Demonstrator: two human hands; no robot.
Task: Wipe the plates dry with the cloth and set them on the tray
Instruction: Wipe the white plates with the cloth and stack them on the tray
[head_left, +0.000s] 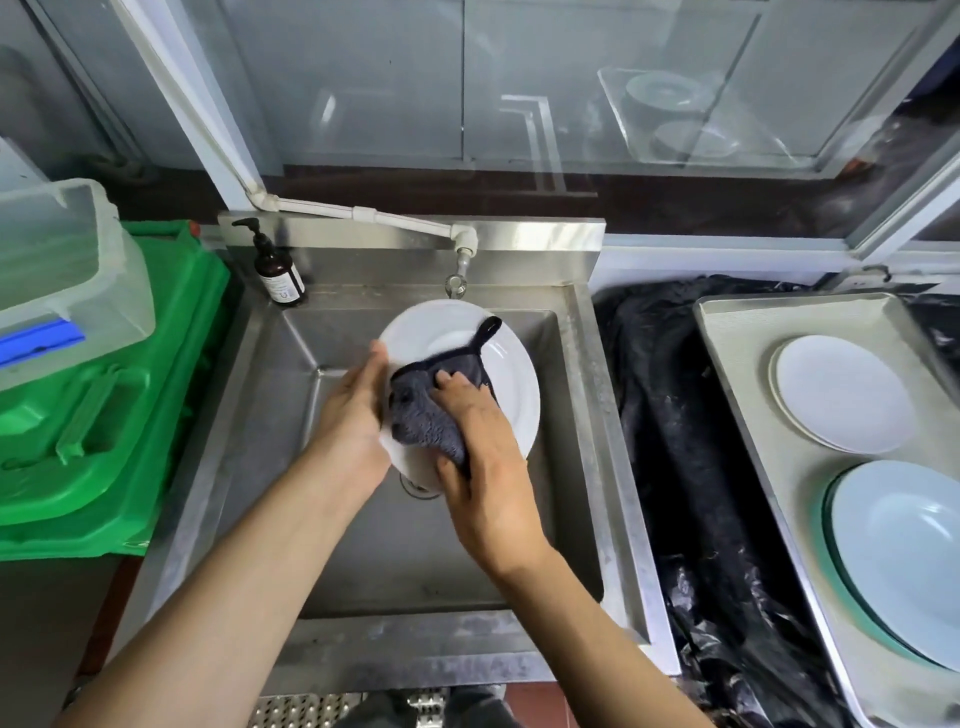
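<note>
Holding a white plate (506, 364) tilted above the sink (291, 374) at frame centre, the left hand (353, 415) grips the plate's left rim, fingers hidden behind it. The right hand (483, 467) presses a grey cloth (421, 415) against the plate face, fingers curled over it. The tray (737, 332), at right of frame, carries two stacks of plates (841, 395).

Over the sink (582, 415), a plate (511, 364) with cloth (423, 415) on it; bottle (278, 270) at back-left corner; right of sink, tray (727, 332) carrying two plate stacks (844, 392).
</note>
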